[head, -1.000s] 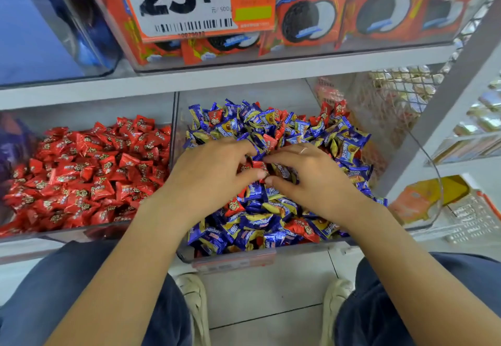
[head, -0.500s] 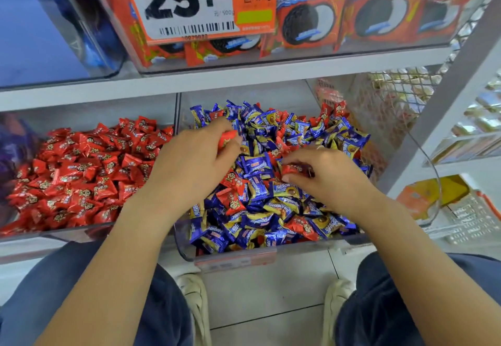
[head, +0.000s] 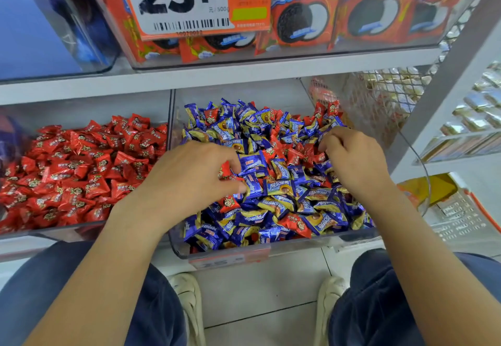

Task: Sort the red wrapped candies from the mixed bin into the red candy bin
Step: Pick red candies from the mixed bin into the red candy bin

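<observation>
The mixed bin (head: 298, 244) holds a heap of blue and yellow candies (head: 279, 187) with red wrapped candies (head: 296, 225) scattered through it. To its left stands the red candy bin (head: 54, 233), full of red candies (head: 81, 169). My left hand (head: 189, 180) lies on the left side of the mixed heap, fingers curled, and a red candy (head: 225, 172) shows between thumb and forefinger. My right hand (head: 355, 161) is at the heap's right side. Its curled fingertips pinch among red wrappers, which partly hide them.
An upper shelf (head: 244, 70) carries clear bins of orange cookie packs (head: 301, 17) behind a price tag (head: 176, 1). A wire mesh basket (head: 385, 101) and a grey upright post (head: 444, 85) stand to the right. My knees and shoes are below the bins.
My left hand came back down from the heap's upper left onto its left middle. My right hand moved up and to the right across the heap. The hands are now farther apart.
</observation>
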A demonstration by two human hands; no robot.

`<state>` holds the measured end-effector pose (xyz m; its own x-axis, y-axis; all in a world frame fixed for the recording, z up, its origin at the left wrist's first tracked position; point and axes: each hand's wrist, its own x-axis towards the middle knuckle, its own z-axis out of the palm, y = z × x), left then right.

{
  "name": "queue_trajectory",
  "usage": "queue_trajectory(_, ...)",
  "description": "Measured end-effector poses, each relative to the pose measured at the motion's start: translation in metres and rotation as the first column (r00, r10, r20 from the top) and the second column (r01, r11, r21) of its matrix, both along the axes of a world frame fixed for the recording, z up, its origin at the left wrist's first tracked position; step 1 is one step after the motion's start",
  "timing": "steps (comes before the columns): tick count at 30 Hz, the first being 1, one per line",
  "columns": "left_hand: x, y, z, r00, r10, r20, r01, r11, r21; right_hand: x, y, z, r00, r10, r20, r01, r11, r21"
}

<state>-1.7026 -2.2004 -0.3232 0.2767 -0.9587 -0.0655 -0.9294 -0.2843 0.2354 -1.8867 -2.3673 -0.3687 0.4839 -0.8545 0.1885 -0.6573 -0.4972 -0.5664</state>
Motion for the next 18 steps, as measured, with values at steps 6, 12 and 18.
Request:
queue_trajectory(6,-0.011,-0.001,-0.011,0.985,-0.029,0.168,-0.02,0.958,0.285,0.01,0.003,-0.016,0.946,0.124,-0.3,-0.143,0.989,-0.041)
queue_trajectory(12,-0.01,-0.006,-0.017,0.997,-0.001,0.076,-0.015,0.977,0.211,0.019,0.003,-0.02,0.933,0.218,-0.287,-0.23,0.973,-0.007)
queue_trajectory(18,-0.008,-0.006,-0.02,0.999,-0.04,-0.026,0.041,0.998,0.044,0.021,0.006,-0.011,0.992,0.125,-0.018,-0.123,0.989,0.084)
